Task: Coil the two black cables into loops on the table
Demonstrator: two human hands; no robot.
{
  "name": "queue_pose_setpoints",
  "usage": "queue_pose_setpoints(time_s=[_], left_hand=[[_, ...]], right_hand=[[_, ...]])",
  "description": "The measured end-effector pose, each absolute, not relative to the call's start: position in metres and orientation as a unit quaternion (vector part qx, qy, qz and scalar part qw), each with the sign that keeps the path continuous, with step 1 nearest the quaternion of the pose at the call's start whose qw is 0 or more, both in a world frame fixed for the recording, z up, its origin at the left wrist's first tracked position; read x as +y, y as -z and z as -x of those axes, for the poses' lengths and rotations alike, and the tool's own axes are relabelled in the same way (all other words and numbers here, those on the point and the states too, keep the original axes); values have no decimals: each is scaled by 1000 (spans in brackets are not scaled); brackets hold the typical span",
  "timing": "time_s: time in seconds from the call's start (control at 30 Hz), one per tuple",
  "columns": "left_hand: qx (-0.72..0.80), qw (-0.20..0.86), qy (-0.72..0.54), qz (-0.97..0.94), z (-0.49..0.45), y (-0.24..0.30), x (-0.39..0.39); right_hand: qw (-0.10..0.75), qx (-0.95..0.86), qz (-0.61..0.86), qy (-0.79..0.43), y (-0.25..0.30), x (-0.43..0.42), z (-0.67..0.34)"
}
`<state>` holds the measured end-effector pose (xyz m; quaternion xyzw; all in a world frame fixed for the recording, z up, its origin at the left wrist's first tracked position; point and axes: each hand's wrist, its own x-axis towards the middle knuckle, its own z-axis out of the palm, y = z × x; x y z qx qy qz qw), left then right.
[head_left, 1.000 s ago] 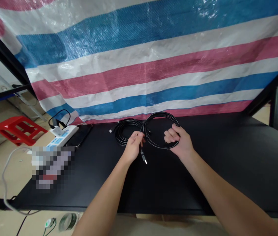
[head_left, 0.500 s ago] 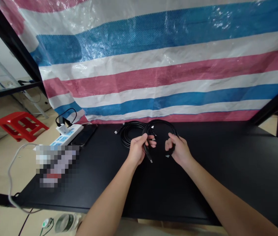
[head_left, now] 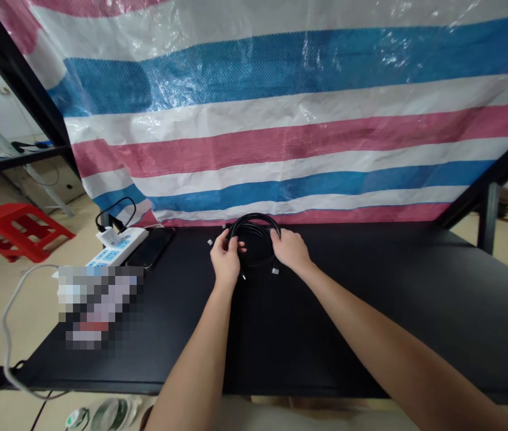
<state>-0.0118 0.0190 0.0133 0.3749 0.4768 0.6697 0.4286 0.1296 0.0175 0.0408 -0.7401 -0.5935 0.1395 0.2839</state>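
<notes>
A coiled black cable [head_left: 254, 216] arches between my two hands at the back middle of the black tabletop. My left hand [head_left: 226, 258] closes around its left side, thumb and fingers pressed together on the cable. On the opposite side my right hand [head_left: 290, 249] grips the coil, its fingers mostly hidden behind the hand. A silver connector [head_left: 275, 271] hangs out below my right hand, and a small metal tip shows below my left. More black cable coils lie under or just behind the held one; another light connector [head_left: 209, 242] pokes out left of my left hand.
On the table's left side lie a white power strip [head_left: 119, 246] with a plugged-in charger and a dark phone [head_left: 151, 248]. A pixelated item is in front of them. A striped plastic sheet [head_left: 281, 137] hangs behind the table [head_left: 353, 335]. A red stool [head_left: 20, 230] stands on the floor.
Both hands have moved left and away from me with the held cable, which now sits over the other coils. The right hand has come over the coil's right side.
</notes>
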Motion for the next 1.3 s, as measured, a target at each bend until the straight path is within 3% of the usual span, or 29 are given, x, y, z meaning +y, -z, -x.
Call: queue_pose_setpoints(time_s=[0.2, 0.4, 0.6, 0.8, 0.93, 1.2, 1.3], left_hand=[[631, 226, -585, -457, 34, -9, 26], [661, 188, -512, -515, 35, -3, 29], [679, 159, -506, -507, 31, 0, 28], [702, 158, -468, -513, 29, -6, 28], [706, 187, -431, -531, 31, -12, 25], [570, 327, -424, -623, 14, -7, 16], [528, 315, -441, -653, 6, -4, 14]], right_hand=[[232, -593, 754, -163, -61, 40, -108], [225, -581, 767, -152, -58, 44, -106], [306, -654, 689, -66, -30, 39, -113], [263, -797, 543, -31, -1, 32, -124], [236, -812, 534, -22, 7, 28, -131], [318, -759, 568, 33, 21, 23, -190], [334, -732, 592, 40, 26, 21, -222]])
